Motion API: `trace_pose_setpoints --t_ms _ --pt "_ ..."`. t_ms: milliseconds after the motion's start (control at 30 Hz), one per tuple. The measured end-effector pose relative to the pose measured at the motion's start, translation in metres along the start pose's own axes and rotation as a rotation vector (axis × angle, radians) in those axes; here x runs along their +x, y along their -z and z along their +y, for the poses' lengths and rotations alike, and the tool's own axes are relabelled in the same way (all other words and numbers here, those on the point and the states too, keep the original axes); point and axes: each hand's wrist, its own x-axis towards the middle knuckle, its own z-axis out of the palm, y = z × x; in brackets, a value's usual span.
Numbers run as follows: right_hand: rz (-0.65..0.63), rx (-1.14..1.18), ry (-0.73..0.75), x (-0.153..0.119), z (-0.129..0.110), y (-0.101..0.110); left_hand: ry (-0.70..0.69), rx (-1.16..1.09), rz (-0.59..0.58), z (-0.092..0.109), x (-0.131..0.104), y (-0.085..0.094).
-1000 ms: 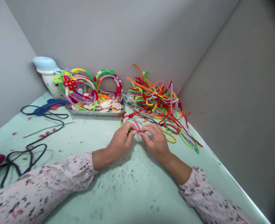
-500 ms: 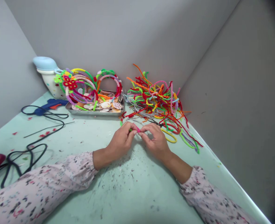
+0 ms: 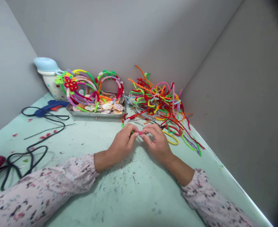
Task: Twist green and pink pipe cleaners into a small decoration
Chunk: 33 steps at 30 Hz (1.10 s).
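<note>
Between my two hands, above the middle of the table, is a short pink pipe cleaner (image 3: pixel 140 133). My left hand (image 3: pixel 122 140) pinches its left end between thumb and forefinger, and a bit of green shows within that hand's grip. My right hand (image 3: pixel 157 142) pinches the other end the same way. The fingertips almost meet, so only a small pink stretch is visible. Just beyond my right hand lie dark-tipped scissors (image 3: pixel 161 126), partly hidden, with a yellow pipe cleaner loop (image 3: pixel 173 138) near them.
A heap of coloured pipe cleaners (image 3: pixel 157 97) stands at the back right. Left of it, a metal tray (image 3: pixel 98 115) holds shells and wrapped hoops (image 3: pixel 84 83). A blue glue gun (image 3: pixel 43 110), black cord (image 3: pixel 32 148) and white bin with blue lid (image 3: pixel 50 82) are on the left.
The fingertips have shifted very slightly around the pink pipe cleaner, which now lies a little flatter between them. Everything else stays in place.
</note>
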Motion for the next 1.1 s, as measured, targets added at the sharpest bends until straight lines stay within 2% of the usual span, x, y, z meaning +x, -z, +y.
trace_pose_setpoints --t_ms 333,700,1100 --pt "-0.102 0.056 -0.024 0.0 0.0014 0.0007 0.013 0.011 -0.03 0.0009 -0.0003 -0.0001" --pt "-0.083 0.261 -0.146 0.0017 0.0008 0.0025 0.011 -0.023 -0.019 0.0015 -0.0001 0.0009" --pt "-0.19 0.324 -0.16 0.0012 0.0019 0.0032 -0.016 0.0 -0.053 0.0031 0.0 0.0008"
